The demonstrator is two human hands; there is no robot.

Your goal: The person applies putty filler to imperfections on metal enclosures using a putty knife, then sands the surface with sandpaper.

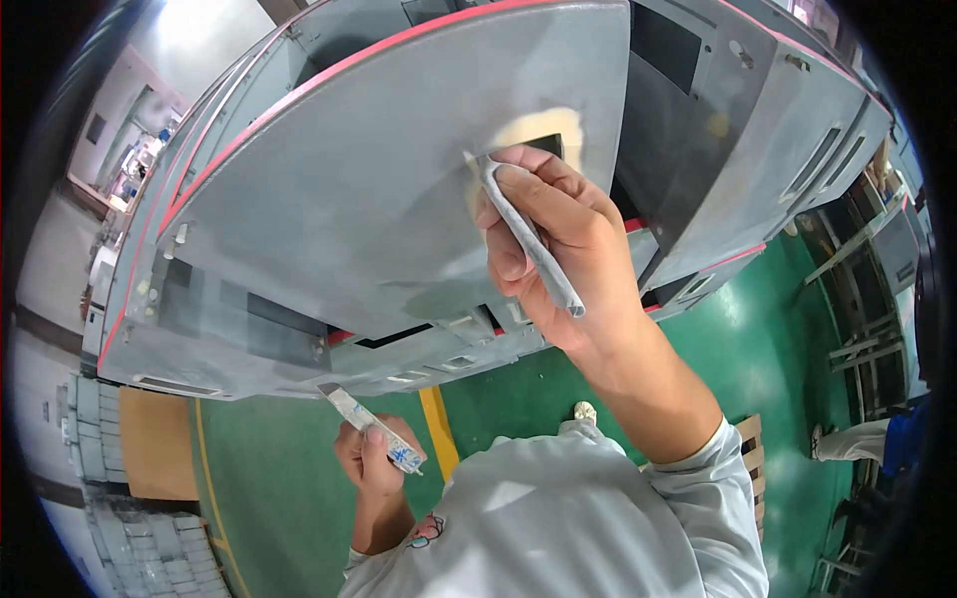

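My right hand (563, 229) is closed around a folded grey strip (533, 244) that looks like sandpaper, pinched between thumb and fingers. The strip's upper end is at the grey panel (399, 149), beside a rectangular cutout (547, 147) ringed by a cream-coloured filler patch (558, 122). My fingers hide part of the cutout and patch. Lower and to the left, my left hand (377, 448) grips a putty knife (364, 419) by its whitish handle, which has blue marks. Its flat blade points up and left, near the panel's lower edge.
The large grey housing has red-edged rims and a side section (763, 140) with slots on the right. Below lies a green floor (498, 409) with a yellow line (437, 434). Another person's leg (852, 441) shows at far right, near metal frames. A brown board (158, 444) stands at left.
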